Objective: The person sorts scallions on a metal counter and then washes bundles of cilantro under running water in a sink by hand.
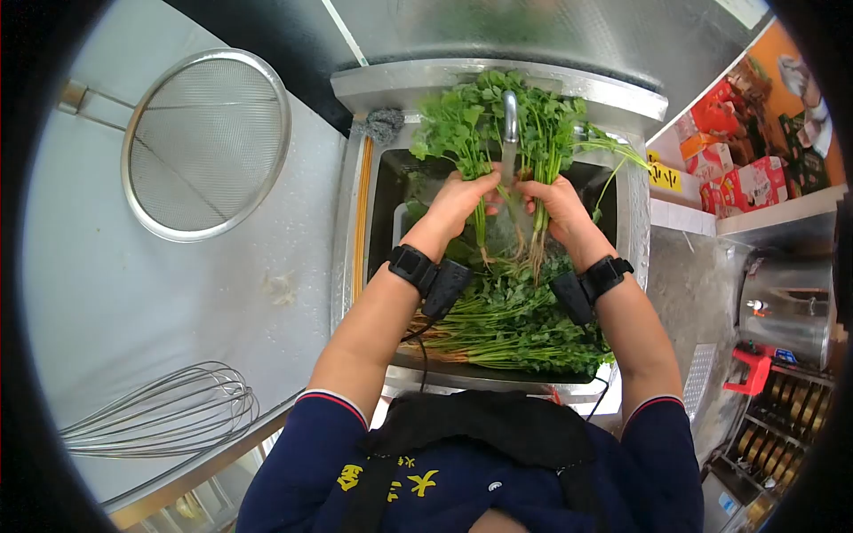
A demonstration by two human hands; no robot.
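Note:
My left hand (466, 202) is closed around the stems of a coriander bunch (458, 129), its leaves pointing away from me. On the other side of the running water, my right hand (556, 206) grips a second bunch (548, 133); its pale roots hang below the fingers. The metal faucet (510, 115) pours between both hands. Beneath them, more coriander (524, 333) with roots lies heaped in the steel sink (382, 186). Some loose stems stick out over the sink's right rim.
A large round sieve (209, 142) and a wire whisk (169, 413) lie on the left counter (133, 293). A grey scouring pad (384, 124) and wooden sticks (362, 218) rest along the sink's left edge. Red boxes (746, 185) and a steel pot (786, 302) stand at right.

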